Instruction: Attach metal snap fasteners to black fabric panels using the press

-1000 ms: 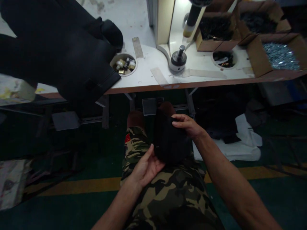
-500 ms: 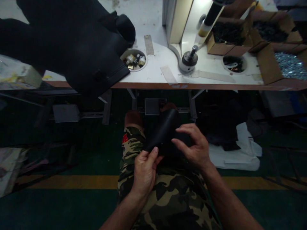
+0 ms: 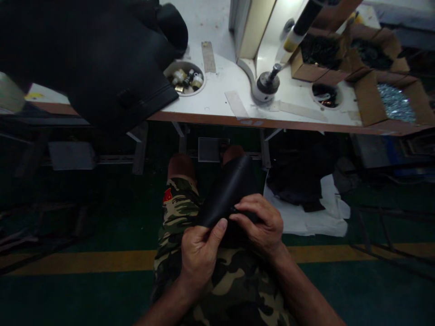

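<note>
A smooth black sheet, like leather [image 3: 226,188], lies curved over my lap. My left hand [image 3: 200,249] grips its near edge, thumb on top and fingers underneath. Just right of that thumb, my right hand [image 3: 261,222] pinches a small dark piece [image 3: 234,209] at the sheet's surface, thumb and forefinger nearly together. What the piece is, and whether it is fixed to the sheet, I cannot make out.
A white bench [image 3: 217,97] runs ahead, with a press [image 3: 267,83] on it. Cardboard boxes of small metal parts [image 3: 396,102] stand at right. A larger black piece [image 3: 112,63] hangs over the bench edge at left. Fittings fill a round hole [image 3: 186,81].
My right hand has moved left and down to the sheet, and its spread fingers have closed into a pinch. My left hand still holds the edge. The view has shifted slightly.
</note>
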Motion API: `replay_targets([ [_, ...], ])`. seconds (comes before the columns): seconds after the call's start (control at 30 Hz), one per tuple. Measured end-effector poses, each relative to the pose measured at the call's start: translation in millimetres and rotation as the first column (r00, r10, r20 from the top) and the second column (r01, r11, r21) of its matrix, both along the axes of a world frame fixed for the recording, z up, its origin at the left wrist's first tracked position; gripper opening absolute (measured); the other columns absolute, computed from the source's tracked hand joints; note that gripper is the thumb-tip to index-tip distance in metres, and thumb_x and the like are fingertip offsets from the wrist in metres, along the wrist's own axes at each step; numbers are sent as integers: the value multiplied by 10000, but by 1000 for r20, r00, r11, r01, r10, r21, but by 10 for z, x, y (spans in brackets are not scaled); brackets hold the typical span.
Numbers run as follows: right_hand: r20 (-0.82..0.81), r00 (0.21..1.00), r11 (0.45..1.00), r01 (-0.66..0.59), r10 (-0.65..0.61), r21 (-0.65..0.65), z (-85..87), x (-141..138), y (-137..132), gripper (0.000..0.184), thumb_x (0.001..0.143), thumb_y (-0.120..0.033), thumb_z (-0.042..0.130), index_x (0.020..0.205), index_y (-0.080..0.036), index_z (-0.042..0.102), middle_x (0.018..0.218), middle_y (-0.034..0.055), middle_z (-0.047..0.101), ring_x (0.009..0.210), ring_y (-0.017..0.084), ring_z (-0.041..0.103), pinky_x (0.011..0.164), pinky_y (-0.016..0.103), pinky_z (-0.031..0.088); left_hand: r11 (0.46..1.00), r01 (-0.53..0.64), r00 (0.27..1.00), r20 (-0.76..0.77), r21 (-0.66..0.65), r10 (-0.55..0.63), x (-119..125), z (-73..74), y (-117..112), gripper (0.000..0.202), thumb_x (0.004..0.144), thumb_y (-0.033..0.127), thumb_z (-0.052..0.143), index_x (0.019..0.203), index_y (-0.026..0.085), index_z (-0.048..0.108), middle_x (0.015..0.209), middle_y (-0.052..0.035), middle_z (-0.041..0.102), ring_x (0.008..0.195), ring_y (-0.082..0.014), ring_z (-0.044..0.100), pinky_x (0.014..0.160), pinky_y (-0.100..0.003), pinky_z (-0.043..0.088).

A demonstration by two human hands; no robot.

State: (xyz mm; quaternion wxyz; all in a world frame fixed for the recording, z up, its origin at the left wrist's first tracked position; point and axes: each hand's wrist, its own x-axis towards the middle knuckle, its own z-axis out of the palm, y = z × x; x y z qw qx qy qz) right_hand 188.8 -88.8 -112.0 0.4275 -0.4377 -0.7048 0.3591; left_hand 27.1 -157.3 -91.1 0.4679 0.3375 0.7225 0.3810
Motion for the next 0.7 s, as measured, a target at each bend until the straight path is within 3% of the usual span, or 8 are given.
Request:
replay_targets([
  [0.1,-6,1000,1000,-1,1,-3,-3,-18,-15,234,836,-161,832,1036,-237,737,918,37,716,832,187,682,738,326,559,999,9,1000,4,31,-9,4,-21,-37,496,900,458,661,528,133,620,504,30,386,483,-76,354,470,-221,294],
  [0.23,-20,1000,1000,-14,14,0,12,-68,-15,228,850,-142,811,1043,-231,728,913,38,708,829,187,673,747,328,555,1000,-8,999,40,26,7,-8,-67,-89,417,915,447,671,649,129,720,547,15,515,520,-91,442,517,-216,373],
  [0.4,-12,999,999,-33,33,-8,31,-99,-5,226,855,-129,799,1047,-227,727,920,39,706,842,189,671,762,329,555,997,-70,981,182,-18,73,-35,-86,-74,371,897,467,703,750,134,772,622,-7,646,596,-125,571,579,-217,458],
  [0.53,15,999,1000,-30,30,-9,46,-141,-4,233,845,-130,807,1045,-224,732,908,35,703,816,183,671,734,314,551,983,-163,920,345,-90,184,-29,-112,-46,359,857,485,753,864,129,790,713,-30,722,662,-149,642,632,-230,525],
  [0.7,24,1000,1000,-3,3,-8,63,-193,-22,237,835,-127,817,1039,-220,742,891,31,696,791,172,666,702,297,544,961,-238,789,548,-143,277,6,-172,-42,337,866,437,768,1003,129,764,866,-62,760,749,-165,697,707,-260,581],
])
